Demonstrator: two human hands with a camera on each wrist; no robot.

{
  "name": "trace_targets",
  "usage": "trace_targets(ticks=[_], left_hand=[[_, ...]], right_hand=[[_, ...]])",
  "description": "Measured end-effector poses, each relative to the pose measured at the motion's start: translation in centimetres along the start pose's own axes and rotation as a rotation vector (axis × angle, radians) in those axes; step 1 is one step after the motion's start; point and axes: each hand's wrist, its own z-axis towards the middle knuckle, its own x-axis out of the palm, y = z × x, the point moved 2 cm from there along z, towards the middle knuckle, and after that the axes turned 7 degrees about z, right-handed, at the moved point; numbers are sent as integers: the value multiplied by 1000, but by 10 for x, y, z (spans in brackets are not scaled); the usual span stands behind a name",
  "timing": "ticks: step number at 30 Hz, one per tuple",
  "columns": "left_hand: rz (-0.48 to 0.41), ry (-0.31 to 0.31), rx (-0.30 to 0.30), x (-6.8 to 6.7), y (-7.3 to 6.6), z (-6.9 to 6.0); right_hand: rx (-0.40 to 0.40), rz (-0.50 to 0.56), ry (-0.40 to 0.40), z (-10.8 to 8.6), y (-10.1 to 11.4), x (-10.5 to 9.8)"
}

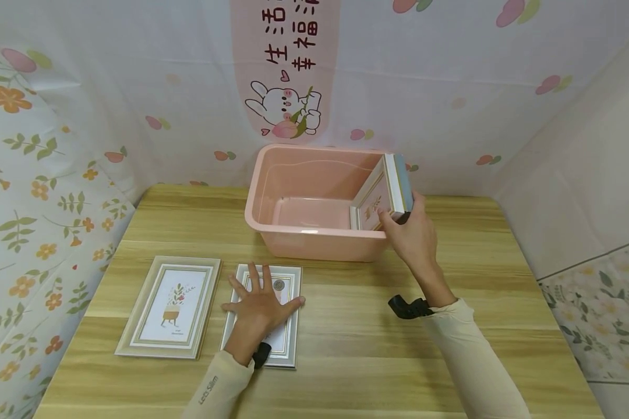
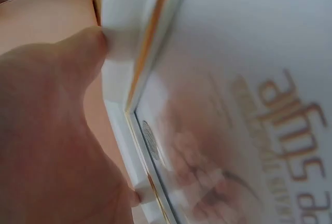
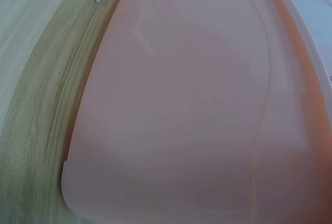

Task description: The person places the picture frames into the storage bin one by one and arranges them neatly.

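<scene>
My left hand (image 1: 259, 308) lies with fingers spread over a silver-white picture frame (image 1: 290, 349) flat on the table. In the left wrist view, the thumb and a fingertip of that hand (image 2: 57, 115) touch the border of the frame (image 2: 116, 73). At the right end of a pink plastic bin (image 1: 314, 241), my right hand (image 1: 411, 233) grips upright picture frames (image 1: 380, 195), thumb on the front and the other fingers mostly hidden behind. The front one has a white border with gold trim; a bluish one stands against its back. The right wrist view shows only the bin's outer wall (image 3: 171, 105), not the hand.
Another picture frame (image 1: 170, 308), with a plant-pot print, lies flat at the left of the wooden table (image 1: 367, 337). Behind the bin hangs a patterned cloth (image 1: 188, 116) with a rabbit drawing. A floral cloth (image 1: 42, 233) hangs along the left side.
</scene>
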Motion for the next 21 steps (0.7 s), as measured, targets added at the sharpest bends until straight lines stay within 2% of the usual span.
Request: trace_targets(ticks=[6, 11, 21], left_hand=[[12, 9, -2, -4, -2, 3], [14, 1, 0, -6, 3, 7], [-97, 12, -6, -10, 18, 17]], right_hand=[[-7, 3, 1, 0, 0, -1], [-8, 10, 4, 0, 0, -1], [-4, 15, 9, 1, -1, 0]])
